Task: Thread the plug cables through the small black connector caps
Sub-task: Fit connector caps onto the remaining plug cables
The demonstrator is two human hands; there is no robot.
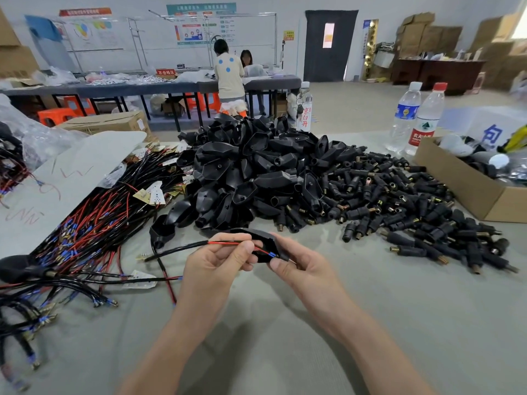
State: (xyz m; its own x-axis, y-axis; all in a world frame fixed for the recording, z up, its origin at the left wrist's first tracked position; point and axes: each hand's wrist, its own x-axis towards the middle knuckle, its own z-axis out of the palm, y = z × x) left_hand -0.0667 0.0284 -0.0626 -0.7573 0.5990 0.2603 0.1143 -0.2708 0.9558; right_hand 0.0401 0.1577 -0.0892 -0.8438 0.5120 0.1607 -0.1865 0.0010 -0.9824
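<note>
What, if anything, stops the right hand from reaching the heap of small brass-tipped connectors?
Probably nothing blocks it, so yes: only bare table lies between the right hand and the connector heap. But it grips a black shell, which it would need to release first.

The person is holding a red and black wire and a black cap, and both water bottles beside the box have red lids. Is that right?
Not quite. The head view shows the right bottle with a red lid but the left bottle with a white lid. The left hand holds the wire, the right hand the black cap.
</note>
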